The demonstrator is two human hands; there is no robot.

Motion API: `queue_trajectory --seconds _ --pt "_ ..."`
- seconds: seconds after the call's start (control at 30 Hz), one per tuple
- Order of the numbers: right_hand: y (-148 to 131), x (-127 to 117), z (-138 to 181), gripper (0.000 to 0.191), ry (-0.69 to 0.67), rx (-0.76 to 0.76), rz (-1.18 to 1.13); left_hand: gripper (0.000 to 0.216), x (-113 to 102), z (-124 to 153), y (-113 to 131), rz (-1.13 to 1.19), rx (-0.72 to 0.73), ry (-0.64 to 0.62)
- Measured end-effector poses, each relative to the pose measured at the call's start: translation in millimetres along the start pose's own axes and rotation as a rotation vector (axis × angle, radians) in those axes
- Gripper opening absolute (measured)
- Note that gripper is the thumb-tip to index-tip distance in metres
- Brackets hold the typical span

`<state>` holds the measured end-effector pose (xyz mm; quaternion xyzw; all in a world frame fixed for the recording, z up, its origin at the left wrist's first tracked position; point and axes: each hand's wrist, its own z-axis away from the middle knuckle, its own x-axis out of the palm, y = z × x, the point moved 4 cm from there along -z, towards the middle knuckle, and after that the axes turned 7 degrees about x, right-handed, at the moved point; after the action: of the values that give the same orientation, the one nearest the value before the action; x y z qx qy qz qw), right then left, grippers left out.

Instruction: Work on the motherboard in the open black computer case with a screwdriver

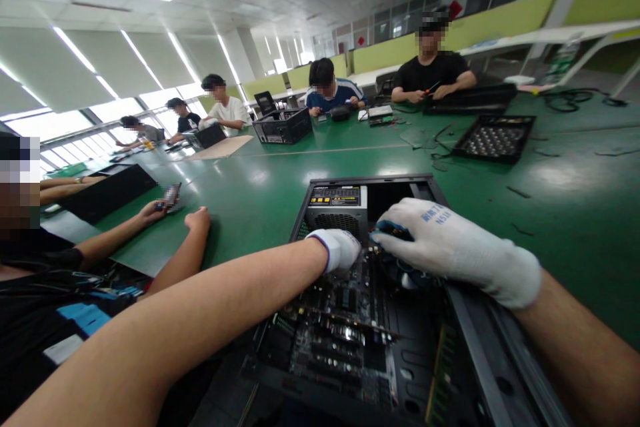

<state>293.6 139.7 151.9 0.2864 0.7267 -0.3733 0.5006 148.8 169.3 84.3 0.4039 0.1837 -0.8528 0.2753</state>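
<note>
An open computer case [483, 340] lies before me with its inside facing up. In it sit a motherboard [345, 300], a power supply [337, 203] with a yellow-and-black label, and a round black cooling fan [403, 273]. My left hand [340, 250], in a white glove, reaches in beside the power supply; its fingers are hidden. Over the fan, my right hand [425, 237] bends its gloved, blue-tipped fingers down toward the board's upper edge. What they pinch, if anything, is hidden. A green memory stick [440, 373] rests near the case's right side.
Green tables [260, 180] carry a black panel with a honeycomb grille [495, 139], loose cables [575, 100], and another computer case [283, 125]. At left, a co-worker's hand [153, 212] holds a small part, close to my left arm. Several people sit farther back.
</note>
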Motion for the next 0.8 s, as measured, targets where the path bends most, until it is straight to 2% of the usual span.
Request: queue_trajectory --seconds 0.8 --pt "-0.3 -0.8 0.8 0.042 -0.013 0.005 -0.009 0.044 0.1 -1.3 0.2 0.001 0.011 -0.034"
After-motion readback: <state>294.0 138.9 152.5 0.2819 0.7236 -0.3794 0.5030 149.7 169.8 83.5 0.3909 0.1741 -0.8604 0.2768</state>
